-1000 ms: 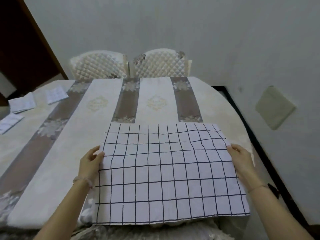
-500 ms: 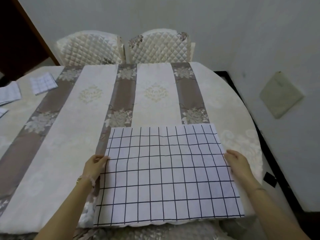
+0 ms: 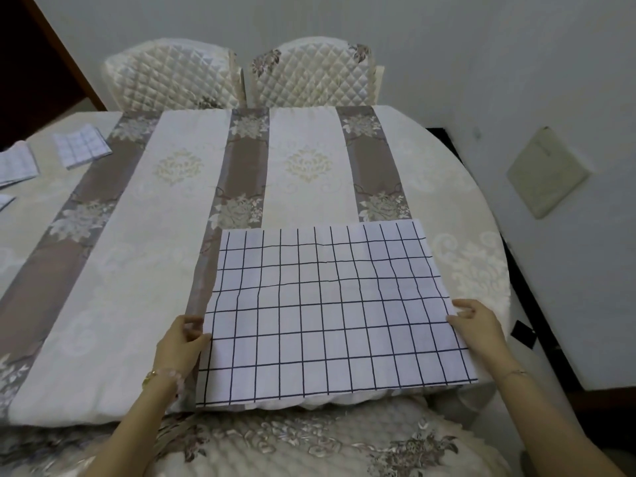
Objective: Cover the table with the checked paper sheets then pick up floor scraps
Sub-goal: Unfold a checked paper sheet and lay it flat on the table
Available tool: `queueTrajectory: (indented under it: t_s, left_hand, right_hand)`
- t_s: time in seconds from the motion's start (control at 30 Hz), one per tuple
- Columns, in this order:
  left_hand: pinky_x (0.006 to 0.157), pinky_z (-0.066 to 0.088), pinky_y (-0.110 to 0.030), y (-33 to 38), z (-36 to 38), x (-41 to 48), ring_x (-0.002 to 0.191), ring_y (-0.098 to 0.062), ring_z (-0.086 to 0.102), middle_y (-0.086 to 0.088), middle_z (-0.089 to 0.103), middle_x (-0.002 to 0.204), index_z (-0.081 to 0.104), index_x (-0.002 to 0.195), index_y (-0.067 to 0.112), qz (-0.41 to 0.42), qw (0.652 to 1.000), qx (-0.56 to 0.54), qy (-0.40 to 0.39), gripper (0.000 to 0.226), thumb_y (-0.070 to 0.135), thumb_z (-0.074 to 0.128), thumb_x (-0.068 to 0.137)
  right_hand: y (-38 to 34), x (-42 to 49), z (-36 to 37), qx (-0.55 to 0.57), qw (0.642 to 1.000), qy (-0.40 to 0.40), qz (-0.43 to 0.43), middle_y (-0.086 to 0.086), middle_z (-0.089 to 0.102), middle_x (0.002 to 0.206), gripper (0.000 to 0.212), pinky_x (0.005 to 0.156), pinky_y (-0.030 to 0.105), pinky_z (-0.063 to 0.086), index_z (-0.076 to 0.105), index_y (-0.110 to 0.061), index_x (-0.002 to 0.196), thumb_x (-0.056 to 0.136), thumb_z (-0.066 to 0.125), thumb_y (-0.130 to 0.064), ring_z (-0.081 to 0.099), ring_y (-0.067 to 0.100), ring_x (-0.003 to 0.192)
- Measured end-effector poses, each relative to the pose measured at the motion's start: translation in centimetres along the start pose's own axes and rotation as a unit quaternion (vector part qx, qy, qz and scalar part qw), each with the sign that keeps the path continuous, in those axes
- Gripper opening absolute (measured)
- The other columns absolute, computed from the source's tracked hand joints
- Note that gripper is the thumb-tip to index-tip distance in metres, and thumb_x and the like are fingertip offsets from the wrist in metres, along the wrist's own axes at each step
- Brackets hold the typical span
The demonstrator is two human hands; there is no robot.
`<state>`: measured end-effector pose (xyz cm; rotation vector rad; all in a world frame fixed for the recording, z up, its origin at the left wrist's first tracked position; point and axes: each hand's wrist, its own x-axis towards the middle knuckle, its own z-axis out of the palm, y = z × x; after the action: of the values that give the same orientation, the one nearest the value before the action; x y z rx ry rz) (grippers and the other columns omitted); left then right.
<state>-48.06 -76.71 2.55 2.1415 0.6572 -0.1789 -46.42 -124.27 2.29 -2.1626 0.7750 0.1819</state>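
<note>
- At the near edge of the table, the left hand (image 3: 179, 346) pinches the left edge of a white paper sheet printed with a dark grid of squares (image 3: 330, 315), thumb on top, fingers curled at the border; its grip is closed on the paper.
- On the opposite side, the right hand (image 3: 476, 325) holds the sheet's right edge the same way, fingertips pressed on the border, grip clenched on the paper.
- Between both hands the checked sheet lies nearly flat with slight waves, its near edge about level with the table's front edge, its far edge reaching a brown stripe with a floral motif.
- Under it spreads a cream tablecloth with brown flowered stripes (image 3: 144, 256) covering the rounded table.
- Far to the left, smaller folded checked sheets (image 3: 82, 146) lie on the cloth, well apart from the hands.
- Behind the table stand two white quilted chair backs (image 3: 241, 77), side by side against a grey wall.
- Nearest the camera, a quilted floral chair seat (image 3: 309, 442) sits just below the table edge.
</note>
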Motion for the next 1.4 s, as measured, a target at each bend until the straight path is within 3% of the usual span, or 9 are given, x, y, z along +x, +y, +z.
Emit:
queueTrajectory:
  t_s: [0.27, 0.5, 0.63, 0.83, 0.9, 0.97, 1.1, 1.23, 1.4]
  left_hand:
    - [0.069, 0.046, -0.035, 1.2, 1.1, 0.5, 0.089, -0.032, 0.059, -0.011, 0.064, 0.097, 0.053, 0.111, 0.014, 0.026, 0.995, 0.077, 0.054, 0.026, 0.015, 0.058, 0.086]
    - [0.084, 0.05, -0.046, 3.1, 2.7, 3.0, 0.102, -0.042, 0.06, -0.02, 0.063, 0.112, 0.065, 0.108, 0.0, 0.324, 0.908, 0.265, 0.027, 0.038, -0.003, 0.073, 0.07]
    - [0.111, 0.029, -0.044, 4.6, 4.7, 5.4, 0.137, -0.03, 0.035, -0.008, 0.045, 0.143, 0.048, 0.135, 0.012, 0.337, 0.882, 0.315, -0.1, 0.057, 0.035, 0.061, 0.086]
    - [0.119, 0.007, -0.038, 4.4, 4.9, 7.1, 0.147, -0.014, 0.006, 0.01, 0.009, 0.158, 0.018, 0.149, 0.027, 0.304, 0.859, 0.385, -0.148, 0.088, 0.078, 0.029, 0.077]
    - [0.118, 0.004, -0.037, 4.3, 4.6, 7.1, 0.147, -0.011, 0.002, 0.013, 0.003, 0.158, 0.012, 0.149, 0.031, 0.307, 0.852, 0.396, -0.153, 0.109, 0.092, 0.007, 0.059]
    - [0.119, 0.003, -0.036, 4.2, 4.7, 7.2, 0.147, -0.01, 0.0, 0.013, 0.0, 0.158, 0.009, 0.149, 0.031, 0.306, 0.854, 0.392, -0.155, 0.117, 0.094, -0.003, 0.051]
    - [0.119, 0.002, -0.035, 4.1, 4.6, 7.1, 0.146, -0.01, 0.0, 0.014, 0.0, 0.157, 0.01, 0.149, 0.032, 0.305, 0.858, 0.383, -0.153, 0.119, 0.095, -0.008, 0.049]
    - [0.12, 0.004, -0.039, 4.9, 4.5, 6.9, 0.147, -0.012, 0.0, 0.01, 0.001, 0.159, 0.013, 0.149, 0.03, 0.285, 0.863, 0.378, -0.176, 0.087, 0.075, 0.033, 0.078]
    - [0.115, 0.025, -0.04, 6.3, 3.9, 5.0, 0.141, -0.019, 0.027, 0.001, 0.024, 0.155, 0.027, 0.146, 0.022, 0.311, 0.886, 0.313, -0.14, 0.066, 0.044, 0.053, 0.089]
  right_hand:
    - [-0.9, -0.1, 0.8, -0.005, 0.999, 0.043, -0.015, 0.011, 0.061, 0.115, 0.034, 0.088, 0.039, 0.045, 0.056, -0.014, 0.12, 0.087, 0.062, -0.019, 0.054, 0.024, 0.092]
    - [-2.1, -3.1, 3.8, -0.186, 0.95, 0.072, -0.241, 0.011, 0.057, 0.123, 0.034, 0.096, 0.031, 0.038, 0.059, -0.008, 0.122, 0.088, 0.054, -0.006, 0.049, 0.029, 0.111]
    - [-2.2, -4.8, 7.0, -0.243, 0.914, -0.039, -0.323, 0.001, 0.053, 0.135, 0.039, 0.105, 0.024, 0.033, 0.056, -0.014, 0.13, 0.093, 0.043, -0.02, 0.047, 0.02, 0.126]
    - [-1.2, -5.2, 7.3, -0.34, 0.871, -0.056, -0.35, 0.001, 0.065, 0.123, 0.048, 0.086, 0.035, 0.054, 0.064, -0.014, 0.12, 0.085, 0.036, -0.031, 0.065, 0.02, 0.109]
    - [-1.0, -5.3, 7.2, -0.364, 0.865, -0.075, -0.338, -0.002, 0.054, 0.137, 0.055, 0.095, 0.036, 0.048, 0.054, -0.017, 0.132, 0.087, 0.029, -0.036, 0.055, 0.017, 0.123]
    - [-0.6, -5.3, 6.9, -0.372, 0.861, -0.103, -0.331, -0.013, 0.017, 0.152, 0.068, 0.112, 0.035, 0.025, 0.024, -0.025, 0.147, 0.084, 0.009, -0.048, 0.019, 0.006, 0.14]
    - [-0.4, -5.6, 6.4, -0.374, 0.864, -0.145, -0.303, -0.022, -0.016, 0.145, 0.077, 0.117, 0.03, 0.001, -0.002, -0.033, 0.148, 0.074, -0.01, -0.055, -0.011, -0.002, 0.136]
    - [-1.3, -6.1, 6.0, -0.344, 0.882, -0.17, -0.274, -0.024, -0.009, 0.146, 0.054, 0.118, 0.03, 0.001, 0.006, -0.031, 0.149, 0.098, 0.021, -0.042, -0.001, 0.007, 0.146]
    - [-3.4, -8.8, 4.2, -0.188, 0.952, -0.145, -0.195, -0.01, 0.042, 0.144, 0.044, 0.109, 0.025, 0.03, 0.041, -0.023, 0.14, 0.096, 0.046, -0.024, 0.04, 0.011, 0.133]
